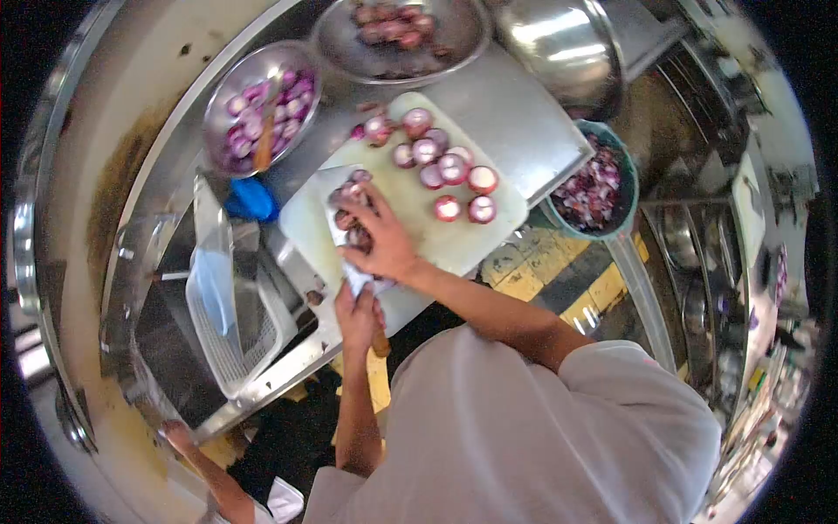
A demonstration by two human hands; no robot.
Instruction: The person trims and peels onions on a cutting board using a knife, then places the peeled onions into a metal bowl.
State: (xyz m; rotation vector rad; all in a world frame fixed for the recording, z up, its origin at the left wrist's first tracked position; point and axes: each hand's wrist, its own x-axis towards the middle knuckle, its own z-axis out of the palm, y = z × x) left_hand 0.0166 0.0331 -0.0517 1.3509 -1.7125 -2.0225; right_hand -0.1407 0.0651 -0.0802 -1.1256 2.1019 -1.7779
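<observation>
My left hand is closed round the wooden handle of a cleaver, whose wide blade lies over the left part of a pale cutting board. Brownish onion trimmings are gathered on the blade. Over them rests my right hand, its fingers spread and curved, touching the pieces. Several red onions with cut ends sit on the board to the right of the blade, and another onion lies near the board's far edge.
Behind the board stand a steel bowl of peeled onions with a wooden-handled knife and a wide bowl of unpeeled ones. A green bucket of peelings is to the right. A white basket and another person's arm are at left.
</observation>
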